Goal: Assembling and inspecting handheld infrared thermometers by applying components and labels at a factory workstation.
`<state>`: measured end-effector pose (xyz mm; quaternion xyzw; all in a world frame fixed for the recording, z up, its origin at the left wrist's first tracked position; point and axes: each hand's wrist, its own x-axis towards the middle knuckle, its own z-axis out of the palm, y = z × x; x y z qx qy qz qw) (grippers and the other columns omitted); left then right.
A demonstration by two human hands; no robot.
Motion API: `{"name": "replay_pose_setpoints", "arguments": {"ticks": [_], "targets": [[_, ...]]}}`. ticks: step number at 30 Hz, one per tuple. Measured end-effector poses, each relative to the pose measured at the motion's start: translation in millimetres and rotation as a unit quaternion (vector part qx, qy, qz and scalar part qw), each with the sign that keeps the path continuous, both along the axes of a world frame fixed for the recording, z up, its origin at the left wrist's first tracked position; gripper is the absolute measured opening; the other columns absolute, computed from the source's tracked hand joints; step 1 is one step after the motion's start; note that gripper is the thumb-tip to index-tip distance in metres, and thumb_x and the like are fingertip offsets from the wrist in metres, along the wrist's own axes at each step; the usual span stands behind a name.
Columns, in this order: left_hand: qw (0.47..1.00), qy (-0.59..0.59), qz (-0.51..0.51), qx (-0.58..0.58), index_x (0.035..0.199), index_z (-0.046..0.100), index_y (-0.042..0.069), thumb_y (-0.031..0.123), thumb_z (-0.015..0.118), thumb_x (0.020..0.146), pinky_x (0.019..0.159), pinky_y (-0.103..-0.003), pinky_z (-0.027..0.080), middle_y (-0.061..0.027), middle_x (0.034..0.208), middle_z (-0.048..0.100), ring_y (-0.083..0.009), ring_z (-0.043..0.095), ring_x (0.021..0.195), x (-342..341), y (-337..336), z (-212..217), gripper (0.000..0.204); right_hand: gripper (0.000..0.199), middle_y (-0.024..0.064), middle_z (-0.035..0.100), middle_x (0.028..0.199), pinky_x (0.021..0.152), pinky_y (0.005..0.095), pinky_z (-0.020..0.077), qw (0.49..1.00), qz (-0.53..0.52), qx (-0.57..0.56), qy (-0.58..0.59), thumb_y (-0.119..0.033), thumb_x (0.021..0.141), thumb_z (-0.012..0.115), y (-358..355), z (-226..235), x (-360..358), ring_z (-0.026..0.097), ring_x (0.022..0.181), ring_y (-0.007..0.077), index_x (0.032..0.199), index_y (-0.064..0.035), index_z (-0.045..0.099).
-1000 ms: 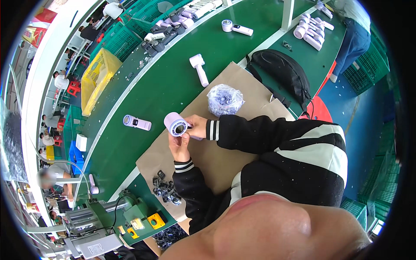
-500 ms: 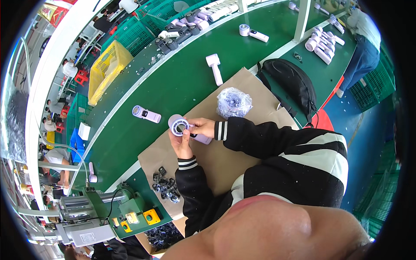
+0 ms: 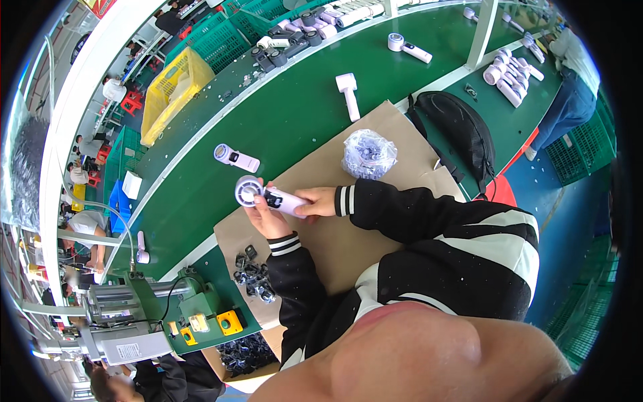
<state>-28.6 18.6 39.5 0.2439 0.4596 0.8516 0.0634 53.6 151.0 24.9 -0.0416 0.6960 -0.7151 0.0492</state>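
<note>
A lavender handheld fan (image 3: 289, 202) lies across both my hands, its round head pointing left and a dark panel on the handle facing up. My left hand (image 3: 268, 222) is closed around the neck below the fan's head. At the other end, my right hand (image 3: 319, 201) grips the bottom of the handle. Just beyond them, another lavender fan (image 3: 236, 159) rests on the green work surface. A clear plastic bag of small bluish parts (image 3: 370, 155) sits to the right on the brown cardboard sheet (image 3: 335, 258). Small dark parts (image 3: 253, 276) are heaped near my left forearm.
A black bag (image 3: 453, 127) lies to the right. More fans (image 3: 349, 98) are spread along the green belt (image 3: 288, 117). A press machine (image 3: 134, 318) with yellow button boxes stands at lower left, beside a box of dark parts (image 3: 244, 355). A person (image 3: 569, 74) stands at far right.
The fan in my hands has been turned, so its dark panel now shows on top. My right hand has moved from near its head to the handle's end. The view has shifted slightly.
</note>
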Motion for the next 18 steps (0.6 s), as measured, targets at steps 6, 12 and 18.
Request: {"name": "replay_pose_setpoints", "arguments": {"ticks": [6,12,18], "targets": [[1.0,-0.003,0.005,-0.028,0.138,0.031,0.003,0.009,0.049,0.092,0.096,-0.036,0.04,-0.0183,0.129,0.048,-0.0253,0.051,0.111,-6.1,-0.9,-24.3,0.05,0.039,0.007,0.055,0.067,0.04,0.0254,0.0454,0.971,-0.071,-0.227,-0.028,-0.04,0.092,0.051,-12.9,0.1,-4.0,0.05,0.044,0.0144,0.11,-0.0052,0.049],[0.962,0.105,-0.137,-0.212,0.141,0.024,0.002,0.01,0.058,0.088,0.088,-0.035,0.047,-0.0211,0.124,0.047,-0.0266,0.054,0.104,25.2,23.0,-29.1,0.064,0.041,0.0057,0.056,0.064,0.031,0.0242,0.0319,0.943,-0.29,-0.145,-0.077,-0.043,0.089,0.054,21.9,-11.4,-16.6,0.043,0.04,0.0113,0.096,-0.0034,0.06],[0.885,0.279,-0.041,-0.37,0.139,0.029,0.004,0.016,0.06,0.085,0.093,-0.036,0.043,-0.0193,0.123,0.048,-0.0284,0.054,0.106,32.0,21.3,-37.8,0.063,0.037,0.011,0.057,0.086,0.05,0.0261,0.0382,0.928,-0.313,-0.198,-0.046,-0.033,0.088,0.056,20.7,-20.3,-33.8,0.049,0.067,0.0159,0.108,-0.0015,0.055]]}}
